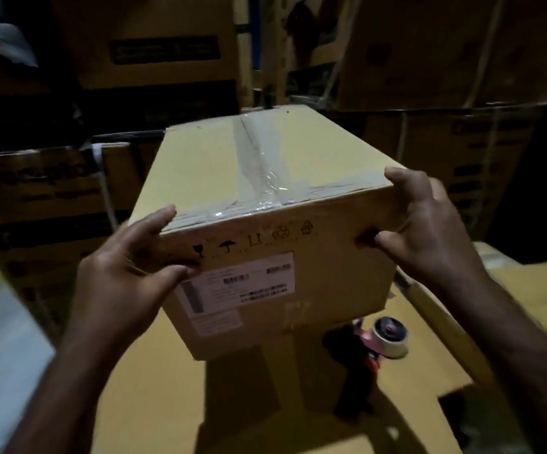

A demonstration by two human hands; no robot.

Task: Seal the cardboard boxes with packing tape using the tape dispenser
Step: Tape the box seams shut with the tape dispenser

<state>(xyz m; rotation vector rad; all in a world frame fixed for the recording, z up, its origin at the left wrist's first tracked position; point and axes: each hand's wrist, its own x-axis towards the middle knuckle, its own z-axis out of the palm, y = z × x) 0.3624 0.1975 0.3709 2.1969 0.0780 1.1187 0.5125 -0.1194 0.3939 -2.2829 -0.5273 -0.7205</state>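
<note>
The left hand (128, 273) and right hand (429, 231) grasp the near corners of the brown cardboard box (200, 158), already taped, near the red tape dispenser (380, 342); I judge it needs setting aside next.

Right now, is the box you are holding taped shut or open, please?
Shut: clear tape covers the top seam and near edge of the box.

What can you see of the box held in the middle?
The box is plain brown cardboard, closed, its top seam and near edge sealed with clear shiny tape. Its front face carries printed handling symbols and a white barcoded label. It sits slightly turned above a flat cardboard surface. The left hand grips its near left corner, the right hand its near right corner.
</note>
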